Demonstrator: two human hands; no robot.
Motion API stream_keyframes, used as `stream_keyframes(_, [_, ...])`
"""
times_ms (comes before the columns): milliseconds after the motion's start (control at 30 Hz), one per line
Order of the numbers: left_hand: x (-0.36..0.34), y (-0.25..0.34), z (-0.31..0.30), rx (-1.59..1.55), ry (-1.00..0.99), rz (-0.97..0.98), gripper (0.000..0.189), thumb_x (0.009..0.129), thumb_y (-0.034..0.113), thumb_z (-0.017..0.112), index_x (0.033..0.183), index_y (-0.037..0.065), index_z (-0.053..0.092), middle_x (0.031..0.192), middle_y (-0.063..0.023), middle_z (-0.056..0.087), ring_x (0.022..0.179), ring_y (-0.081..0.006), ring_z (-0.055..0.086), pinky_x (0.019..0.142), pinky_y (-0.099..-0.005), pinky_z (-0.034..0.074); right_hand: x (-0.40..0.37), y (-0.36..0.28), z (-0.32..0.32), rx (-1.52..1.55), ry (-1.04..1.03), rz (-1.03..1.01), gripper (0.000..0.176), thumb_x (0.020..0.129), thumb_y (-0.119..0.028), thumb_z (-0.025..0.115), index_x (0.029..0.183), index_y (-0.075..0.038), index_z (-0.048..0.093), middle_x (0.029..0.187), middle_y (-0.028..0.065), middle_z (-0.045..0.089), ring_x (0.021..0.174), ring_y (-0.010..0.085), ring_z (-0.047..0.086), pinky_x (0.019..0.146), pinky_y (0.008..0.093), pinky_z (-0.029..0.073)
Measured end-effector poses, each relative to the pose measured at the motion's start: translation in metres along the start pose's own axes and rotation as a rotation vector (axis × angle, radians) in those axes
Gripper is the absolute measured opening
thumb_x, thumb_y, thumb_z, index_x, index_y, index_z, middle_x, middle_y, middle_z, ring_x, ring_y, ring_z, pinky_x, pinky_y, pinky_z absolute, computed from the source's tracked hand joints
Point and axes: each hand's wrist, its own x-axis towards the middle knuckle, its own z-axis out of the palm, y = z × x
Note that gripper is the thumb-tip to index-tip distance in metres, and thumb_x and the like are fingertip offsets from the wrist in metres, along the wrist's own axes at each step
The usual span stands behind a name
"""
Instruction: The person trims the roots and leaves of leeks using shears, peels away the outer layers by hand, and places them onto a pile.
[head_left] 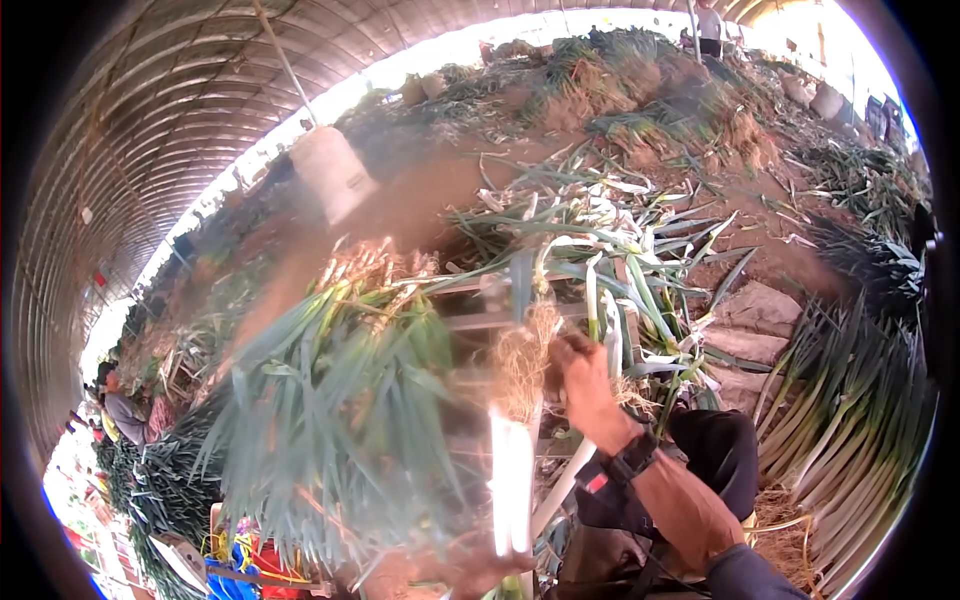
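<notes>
Leek pile (335, 400) sits left, leaves toward us. Our left hand (480, 566), blurred, is at the white stalks' (512, 480) lower end, roots up; can't tell its grip. Our right hand (590, 385) is part-curled beside the roots (523, 365), hold unclear; more leeks (850, 400) far right.

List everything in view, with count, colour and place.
Roof: one, grey, overhead
Sack: one, white, upper left
Leek pile: uncountable, green, left centre
Rooted leeks: at least two, white, centre
Right-hand leeks: many, green and white, far right
Leaf scraps: many, green and white, upper centre
Slabs: about three, tan, right
People: at least two, background
Watch: one, dark, right wrist
Right hand: one, brown, at the roots
Left hand: too blurred to confirm
</notes>
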Motion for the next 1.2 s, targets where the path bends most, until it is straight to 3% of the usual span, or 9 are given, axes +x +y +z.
stream_keyframes(33, [-0.001, -0.017, -0.013, 0.009, -0.059, 0.002, 0.046, 0.097, 0.015, 0.065, 0.139, 0.002, 0.05, 0.116, -0.0173, 0.067, 0.102, -0.0327, 0.069, 0.091, -0.0527, 0.057, 0.006, -0.014, -0.003, -0.009, -0.041, -0.133, 0.019, 0.097, -0.015, 0.055, 0.092, 0.002, 0.062, 0.063, 0.0048, 0.056, 0.047, 0.0147, 0.05, 0.042, 0.0293, 0.036])
stream_keyframes(200, [-0.023, -0.038, -0.029, -0.067, -0.159, 0.045, 0.05, 0.101, 0.03, 0.06, 0.143, 0.006, 0.048, 0.133, -0.0203, 0.059, 0.126, -0.0389, 0.057, 0.1, -0.0628, 0.048, 0.061, -0.096, -0.037, 0.168, 0.003, -0.256, 0.015, 0.098, -0.015, 0.061, 0.089, -0.003, 0.064, 0.073, 0.0036, 0.063, 0.052, 0.0109, 0.053, 0.043, 0.025, 0.037])
stream_keyframes(300, [-0.004, 0.015, -0.008, 0.559, 0.051, -0.046, 0.046, 0.078, 0.005, 0.081, 0.121, 0.003, 0.065, 0.122, -0.0109, 0.067, 0.107, -0.023, 0.065, 0.092, -0.0348, 0.055, 0.046, -0.124, -0.043, 0.052, -0.147, -0.309, 0.013, 0.095, -0.01, 0.062, 0.085, -0.001, 0.061, 0.076, 0.0062, 0.063, 0.051, 0.0107, 0.052, 0.043, 0.0239, 0.038])
stream_keyframes(400, [0.002, 0.108, 0.037, 0.955, 0.257, 0.056, 0.035, 0.067, 0.036, 0.084, 0.09, 0.011, 0.075, 0.075, -0.0003, 0.07, 0.065, -0.0163, 0.064, 0.065, -0.0349, 0.053, 0.015, -0.113, -0.04, -0.185, -0.354, -0.249, 0.02, 0.097, -0.015, 0.065, 0.109, 0.001, 0.067, 0.084, 0.0081, 0.069, 0.057, 0.0087, 0.056, 0.046, 0.0215, 0.041])
stream_keyframes(500, [0.013, 0.026, -0.019, 0.72, 0.315, -0.249, 0.046, 0.07, 0.047, 0.084, 0.095, 0.009, 0.074, 0.08, -0.0052, 0.072, 0.071, -0.018, 0.067, 0.07, -0.036, 0.055, -0.011, -0.054, -0.035, -0.38, -0.552, -0.354, 0.026, 0.098, -0.015, 0.065, 0.117, 0.002, 0.062, 0.089, 0.0065, 0.07, 0.054, 0.0085, 0.057, 0.045, 0.0227, 0.046])
stream_keyframes(600, [0.009, -0.026, -0.045, 0.389, 0.308, -0.062, 0.062, 0.073, 0.057, 0.079, 0.111, 0.009, 0.068, 0.094, -0.0081, 0.072, 0.083, -0.0197, 0.069, 0.077, -0.0368, 0.054, -0.033, -0.017, -0.026, -0.767, -0.755, -0.802, 0.037, 0.098, -0.019, 0.063, 0.13, -0.001, 0.057, 0.096, 0.0135, 0.073, 0.051, 0.0148, 0.061, 0.047, 0.0296, 0.054])
stream_keyframes(733, [0.022, 0.01, -0.013, 0.608, 0.285, -0.066, 0.083, 0.074, 0.063, 0.071, 0.136, 0.009, 0.055, 0.117, -0.0112, 0.069, 0.106, -0.0257, 0.067, 0.095, -0.0406, 0.05, -0.053, -0.003, -0.022, -1.196, -0.873, -0.812, 0.045, 0.092, -0.015, 0.066, 0.133, -0.005, 0.05, 0.08, 0.012, 0.067, 0.055, 0.0243, 0.063, 0.048, 0.0365, 0.051])
stream_keyframes(1067, [0.043, 0.059, 0.049, 1.025, 0.258, -0.106, 0.075, 0.077, 0.043, 0.072, 0.139, 0.005, 0.051, 0.124, -0.0181, 0.063, 0.113, -0.0316, 0.061, 0.097, -0.0431, 0.047, -0.053, 0.01, -0.026, -1.13, -0.967, -0.701, 0.016, 0.089, -0.01, 0.063, 0.1, -0.002, 0.057, 0.073, 0.0114, 0.059, 0.054, 0.026, 0.061, 0.046, 0.0384, 0.049])
stream_keyframes(1200, [0.045, 0.064, 0.061, 1.09, 0.278, -0.037, 0.071, 0.079, 0.042, 0.073, 0.136, 0.004, 0.053, 0.119, -0.0183, 0.064, 0.108, -0.0304, 0.063, 0.093, -0.043, 0.049, -0.048, 0.01, -0.022, -1.469, -0.678, -1.057, 0.007, 0.081, 0.0, 0.06, 0.085, 0.001, 0.054, 0.063, 0.0087, 0.052, 0.047, 0.0203, 0.054, 0.039, 0.0347, 0.045])
